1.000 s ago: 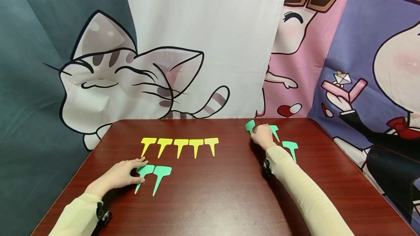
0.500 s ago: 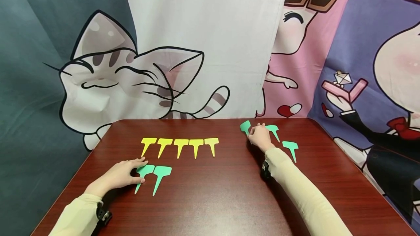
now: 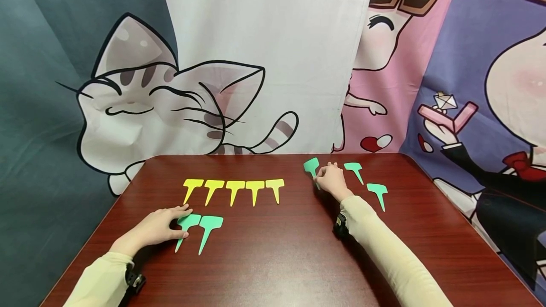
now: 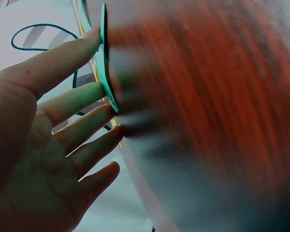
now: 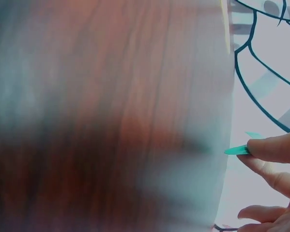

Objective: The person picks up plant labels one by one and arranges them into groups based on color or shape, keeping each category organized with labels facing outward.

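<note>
My right hand (image 3: 334, 181) pinches the stem of a green T-shaped plant label (image 3: 311, 165) between thumb and finger, near the table's far edge. In the right wrist view, the pointed tip of this label (image 5: 236, 151) pokes out past the fingertips, above the wood. At the left, my left hand (image 3: 153, 225) spreads its fairly straight fingers beside another green plant label (image 3: 188, 222); the left wrist view has thumb and fingertips against that label (image 4: 105, 53). A second green label (image 3: 211, 223) lies just right of it.
Several yellow plant labels (image 3: 235, 186) lie in a row beyond the left hand. Two more green labels, the farther one (image 3: 353, 167) and the nearer one (image 3: 377, 189), lie right of the right hand. A cartoon-print cloth (image 3: 273, 60) hangs behind the brown table (image 3: 273, 269).
My right hand has moved left with the pinched green label, away from the two green labels at the right. My left hand and the labels near it have stayed in place.
</note>
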Demonstrator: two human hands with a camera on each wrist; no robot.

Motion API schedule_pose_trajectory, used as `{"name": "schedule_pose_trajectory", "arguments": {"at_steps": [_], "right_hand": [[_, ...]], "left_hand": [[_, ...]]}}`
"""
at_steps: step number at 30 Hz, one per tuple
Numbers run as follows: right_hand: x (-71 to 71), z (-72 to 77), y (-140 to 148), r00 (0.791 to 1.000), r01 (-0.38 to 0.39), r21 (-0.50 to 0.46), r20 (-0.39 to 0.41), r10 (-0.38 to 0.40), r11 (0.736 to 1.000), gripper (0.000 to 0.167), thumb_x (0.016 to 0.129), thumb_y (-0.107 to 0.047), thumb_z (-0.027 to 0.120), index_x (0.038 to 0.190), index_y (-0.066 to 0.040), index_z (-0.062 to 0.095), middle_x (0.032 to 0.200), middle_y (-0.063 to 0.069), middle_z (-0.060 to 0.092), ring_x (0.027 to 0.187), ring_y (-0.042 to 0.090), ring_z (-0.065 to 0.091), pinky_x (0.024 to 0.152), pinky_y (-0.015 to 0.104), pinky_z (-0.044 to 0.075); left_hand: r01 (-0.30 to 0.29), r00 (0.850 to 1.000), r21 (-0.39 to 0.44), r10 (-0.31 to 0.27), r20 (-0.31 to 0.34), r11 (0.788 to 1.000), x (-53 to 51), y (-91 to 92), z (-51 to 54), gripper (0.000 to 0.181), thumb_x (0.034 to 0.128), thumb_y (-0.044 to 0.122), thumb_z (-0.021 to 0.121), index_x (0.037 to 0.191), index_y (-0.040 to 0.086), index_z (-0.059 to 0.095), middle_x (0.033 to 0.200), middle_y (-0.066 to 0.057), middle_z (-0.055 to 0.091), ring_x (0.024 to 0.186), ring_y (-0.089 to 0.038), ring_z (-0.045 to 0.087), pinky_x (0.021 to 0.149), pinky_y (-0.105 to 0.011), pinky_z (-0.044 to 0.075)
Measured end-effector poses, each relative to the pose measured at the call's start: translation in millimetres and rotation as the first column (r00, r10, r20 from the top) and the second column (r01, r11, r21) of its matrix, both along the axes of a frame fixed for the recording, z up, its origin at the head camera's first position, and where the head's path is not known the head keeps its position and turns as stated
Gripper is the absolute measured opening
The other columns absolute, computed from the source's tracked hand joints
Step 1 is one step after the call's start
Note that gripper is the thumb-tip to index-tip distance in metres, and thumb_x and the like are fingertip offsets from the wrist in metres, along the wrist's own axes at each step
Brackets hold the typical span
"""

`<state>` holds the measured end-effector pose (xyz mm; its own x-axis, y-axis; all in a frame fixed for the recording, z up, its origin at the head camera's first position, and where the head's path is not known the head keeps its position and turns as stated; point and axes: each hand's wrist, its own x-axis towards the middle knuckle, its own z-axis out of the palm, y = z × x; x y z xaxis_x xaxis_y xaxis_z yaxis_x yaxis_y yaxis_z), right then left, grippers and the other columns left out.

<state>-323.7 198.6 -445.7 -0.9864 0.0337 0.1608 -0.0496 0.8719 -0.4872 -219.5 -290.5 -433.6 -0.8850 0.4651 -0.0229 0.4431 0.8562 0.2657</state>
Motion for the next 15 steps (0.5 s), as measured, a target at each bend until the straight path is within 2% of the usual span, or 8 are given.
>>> {"name": "schedule_pose_trajectory", "arguments": {"at_steps": [15], "right_hand": [[15.9, 3.0, -26.1, 1.0, -0.02, -0.035, 0.007, 0.02, 0.999, 0.021, 0.081, -0.019, 0.072, 0.063, -0.01, 0.067, 0.138, 0.03, 0.046, 0.139, 0.047, 0.024, 0.11, 0.064, 0.017]], "left_hand": [[0.0, 1.0, 0.002, 0.0, -0.002, 1.0, 0.1, -0.5, -0.1, 0.068, 0.0778, 0.043, 0.073, 0.133, 0.007, 0.057, 0.138, -0.018, 0.052, 0.124, -0.045, 0.048, 0.094, -0.062, 0.039]]}}
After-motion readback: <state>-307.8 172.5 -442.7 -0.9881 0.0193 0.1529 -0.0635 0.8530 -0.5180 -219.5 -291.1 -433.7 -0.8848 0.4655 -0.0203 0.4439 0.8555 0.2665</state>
